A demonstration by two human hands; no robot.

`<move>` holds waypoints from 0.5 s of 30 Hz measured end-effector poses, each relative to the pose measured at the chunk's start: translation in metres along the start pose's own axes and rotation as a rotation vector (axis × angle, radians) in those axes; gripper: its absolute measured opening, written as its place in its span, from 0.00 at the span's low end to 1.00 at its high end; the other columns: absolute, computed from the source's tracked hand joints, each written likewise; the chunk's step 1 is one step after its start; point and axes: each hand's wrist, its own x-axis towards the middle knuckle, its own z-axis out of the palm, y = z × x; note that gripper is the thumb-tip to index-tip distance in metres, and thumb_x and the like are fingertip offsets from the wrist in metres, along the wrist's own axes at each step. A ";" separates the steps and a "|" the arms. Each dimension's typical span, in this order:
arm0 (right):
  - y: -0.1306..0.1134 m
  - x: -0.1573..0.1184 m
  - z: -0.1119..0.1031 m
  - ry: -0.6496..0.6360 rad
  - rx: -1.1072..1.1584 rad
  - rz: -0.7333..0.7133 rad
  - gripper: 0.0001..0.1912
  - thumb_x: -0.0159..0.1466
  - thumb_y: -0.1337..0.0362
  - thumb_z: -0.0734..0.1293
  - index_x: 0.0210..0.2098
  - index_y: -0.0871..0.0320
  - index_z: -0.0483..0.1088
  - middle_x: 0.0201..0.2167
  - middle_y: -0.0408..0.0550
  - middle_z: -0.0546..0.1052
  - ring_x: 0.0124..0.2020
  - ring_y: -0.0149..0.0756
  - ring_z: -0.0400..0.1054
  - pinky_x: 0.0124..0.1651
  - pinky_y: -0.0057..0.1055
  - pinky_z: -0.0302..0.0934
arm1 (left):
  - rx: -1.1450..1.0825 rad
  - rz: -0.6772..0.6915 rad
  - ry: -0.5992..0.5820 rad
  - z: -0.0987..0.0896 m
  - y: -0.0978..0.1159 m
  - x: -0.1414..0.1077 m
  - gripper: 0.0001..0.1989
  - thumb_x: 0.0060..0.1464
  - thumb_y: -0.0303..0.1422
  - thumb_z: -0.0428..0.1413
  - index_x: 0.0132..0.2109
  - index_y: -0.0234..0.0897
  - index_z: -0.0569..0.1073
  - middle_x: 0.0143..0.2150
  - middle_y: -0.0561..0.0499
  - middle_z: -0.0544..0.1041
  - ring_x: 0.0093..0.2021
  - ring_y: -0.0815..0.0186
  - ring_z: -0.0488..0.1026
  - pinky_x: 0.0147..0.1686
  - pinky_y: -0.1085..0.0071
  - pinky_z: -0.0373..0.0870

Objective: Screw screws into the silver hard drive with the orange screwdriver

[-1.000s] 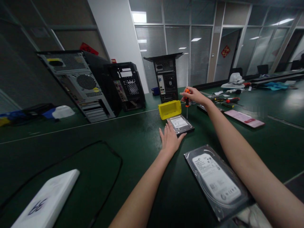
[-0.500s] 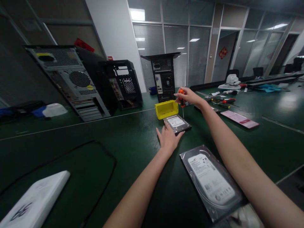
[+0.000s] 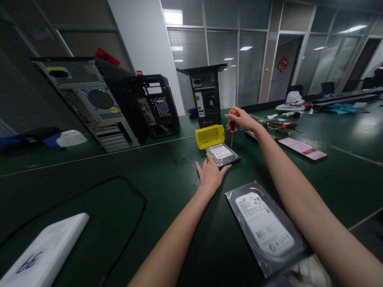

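Observation:
A hard drive [image 3: 222,152] with a white label lies flat on the green table, label up. My left hand [image 3: 210,172] holds its near left corner, thumb along the near edge and a finger on the left side, the other fingers spread on the tabletop. In my right hand [image 3: 237,118], closed fingers grip the orange and black handle of a screwdriver [image 3: 232,126]. Its thin shaft points down at the drive's far right edge; whether the tip touches a screw is too small to tell. Just behind the drive stands a yellow open box [image 3: 210,136].
A larger hard drive [image 3: 266,227] lies nearer, beside my right forearm. Computer cases [image 3: 98,103] stand at the back left, and another case [image 3: 206,95] behind the yellow box. A pink-screened phone [image 3: 302,148] and pliers [image 3: 287,125] lie right. A black cable [image 3: 140,215] curves at left near a white box [image 3: 50,251].
My right hand and the screwdriver handle have shifted slightly right and up, while the tip stays by the drive's far right edge. My left hand keeps its place on the drive.

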 end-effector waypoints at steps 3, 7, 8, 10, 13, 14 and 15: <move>-0.001 0.000 0.000 -0.011 -0.006 0.002 0.12 0.64 0.55 0.64 0.35 0.54 0.57 0.25 0.46 0.74 0.26 0.35 0.72 0.25 0.29 0.64 | -0.013 -0.001 -0.008 0.001 -0.002 0.000 0.43 0.57 0.52 0.52 0.68 0.26 0.52 0.64 0.30 0.64 0.65 0.50 0.60 0.65 0.45 0.44; -0.002 0.001 0.002 -0.043 0.007 -0.016 0.11 0.65 0.57 0.63 0.35 0.54 0.56 0.25 0.46 0.74 0.26 0.36 0.72 0.26 0.30 0.64 | -0.037 -0.013 -0.009 0.002 -0.003 0.000 0.43 0.57 0.51 0.53 0.68 0.26 0.52 0.65 0.30 0.63 0.65 0.50 0.60 0.65 0.45 0.45; -0.002 0.001 0.002 -0.049 0.012 -0.017 0.10 0.65 0.57 0.63 0.35 0.54 0.56 0.25 0.45 0.74 0.25 0.36 0.72 0.25 0.30 0.64 | -0.043 -0.017 -0.009 0.002 -0.003 0.000 0.43 0.56 0.51 0.53 0.68 0.26 0.52 0.65 0.30 0.63 0.65 0.50 0.60 0.65 0.45 0.45; -0.002 0.001 0.003 -0.054 0.019 -0.015 0.10 0.65 0.57 0.63 0.35 0.54 0.56 0.24 0.45 0.73 0.25 0.35 0.71 0.24 0.29 0.63 | -0.052 -0.022 -0.010 0.002 -0.003 0.000 0.43 0.56 0.51 0.53 0.68 0.25 0.52 0.64 0.30 0.64 0.65 0.50 0.60 0.65 0.45 0.46; -0.002 0.000 0.003 -0.050 0.025 -0.012 0.11 0.65 0.57 0.63 0.35 0.54 0.55 0.24 0.44 0.73 0.24 0.35 0.71 0.23 0.28 0.62 | -0.053 -0.020 -0.008 0.002 -0.003 0.000 0.43 0.57 0.51 0.53 0.67 0.25 0.52 0.64 0.31 0.64 0.65 0.50 0.60 0.65 0.45 0.45; -0.002 0.000 0.003 -0.047 0.026 -0.011 0.12 0.65 0.57 0.63 0.35 0.54 0.55 0.24 0.44 0.73 0.24 0.35 0.71 0.23 0.28 0.61 | -0.051 -0.019 -0.007 0.002 -0.003 -0.001 0.42 0.57 0.51 0.53 0.67 0.25 0.52 0.64 0.31 0.64 0.65 0.50 0.60 0.65 0.45 0.45; -0.002 0.000 0.003 -0.044 0.027 -0.011 0.12 0.65 0.57 0.63 0.35 0.54 0.55 0.24 0.43 0.73 0.25 0.35 0.71 0.23 0.27 0.61 | -0.047 -0.018 -0.008 0.001 -0.003 -0.001 0.42 0.57 0.51 0.53 0.67 0.25 0.53 0.64 0.31 0.63 0.65 0.50 0.60 0.65 0.45 0.45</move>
